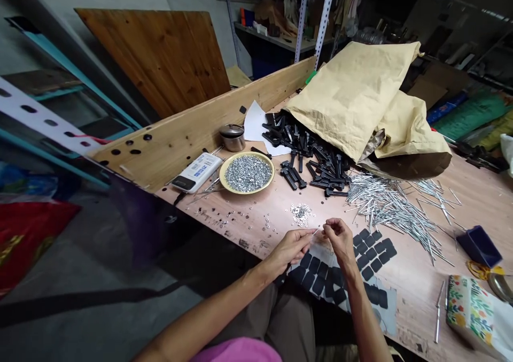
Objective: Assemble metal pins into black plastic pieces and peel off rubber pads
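Note:
My left hand [294, 244] is closed in a pinch on a thin metal rod [316, 232], whose end sticks out toward the right. Just beside that end, the thumb and fingers of my right hand [339, 240] are pressed together; whatever they hold is too small to make out. A little pile of small metal washers [300, 212] lies right beyond my hands. Below and around them, dark rounded pads [318, 268] rest in rows on a grey sheet [388, 303]. To the right spreads a heap of loose metal rods [395, 212].
Behind the hands stand a yellow bowl [245, 192] full of small metal pieces, a lidded metal tin [232, 138] and a white device [199, 172]. Black plastic parts [296, 176] spill from a paper sack [352, 94]. At right are a blue box [479, 246] and a floral tissue pack [468, 308].

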The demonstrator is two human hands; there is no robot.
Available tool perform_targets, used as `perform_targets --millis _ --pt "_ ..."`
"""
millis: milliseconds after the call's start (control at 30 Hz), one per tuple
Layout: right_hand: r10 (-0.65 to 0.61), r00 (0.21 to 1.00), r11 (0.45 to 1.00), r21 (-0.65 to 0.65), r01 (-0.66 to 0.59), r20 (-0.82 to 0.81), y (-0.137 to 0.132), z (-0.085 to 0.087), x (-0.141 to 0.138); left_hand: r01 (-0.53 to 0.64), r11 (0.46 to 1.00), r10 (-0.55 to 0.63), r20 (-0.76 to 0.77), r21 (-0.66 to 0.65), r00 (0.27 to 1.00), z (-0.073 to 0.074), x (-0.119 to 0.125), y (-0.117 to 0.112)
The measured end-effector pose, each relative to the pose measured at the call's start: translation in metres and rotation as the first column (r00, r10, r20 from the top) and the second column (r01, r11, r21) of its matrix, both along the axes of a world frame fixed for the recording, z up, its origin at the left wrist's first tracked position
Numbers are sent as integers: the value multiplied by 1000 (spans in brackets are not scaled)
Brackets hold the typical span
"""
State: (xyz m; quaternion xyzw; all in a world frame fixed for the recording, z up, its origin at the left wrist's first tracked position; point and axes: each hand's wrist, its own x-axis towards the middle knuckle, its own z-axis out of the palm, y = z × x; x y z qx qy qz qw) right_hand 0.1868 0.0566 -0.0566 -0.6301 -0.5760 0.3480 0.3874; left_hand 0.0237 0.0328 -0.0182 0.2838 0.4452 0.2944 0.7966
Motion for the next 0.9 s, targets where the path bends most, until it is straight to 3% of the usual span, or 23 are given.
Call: perform_targets --millis 67,167,333,400,500,700,900 --pt "-83 994 996 18 84 -77 -9 -3 3 6 1000 -6 2 18 1000 1 4 -1" --pt "-136 986 989 79 128 101 -14 -6 7 -71 997 71 -8 13 997 0 6 0" --pt "18 909 989 129 -79 416 -19 -11 9 -244 969 246 -76 33 966 -5 -10 1" --pt "81 848 980 113 -163 524 -23 -12 7 -248 968 251 -95 45 963 -7 -16 0" --pt "86 772 976 101 -191 629 -26 -14 3 -212 976 215 -92 37 972 -10 -17 -4" --pt "11 672 989 92 -117 740 -1 -15 2 -177 984 179 -48 28 983 -15 -8 -6" --pt "151 562 980 -48 -194 813 30 2 -7 -188 982 188 -38 8 981 -20 -8 -3"
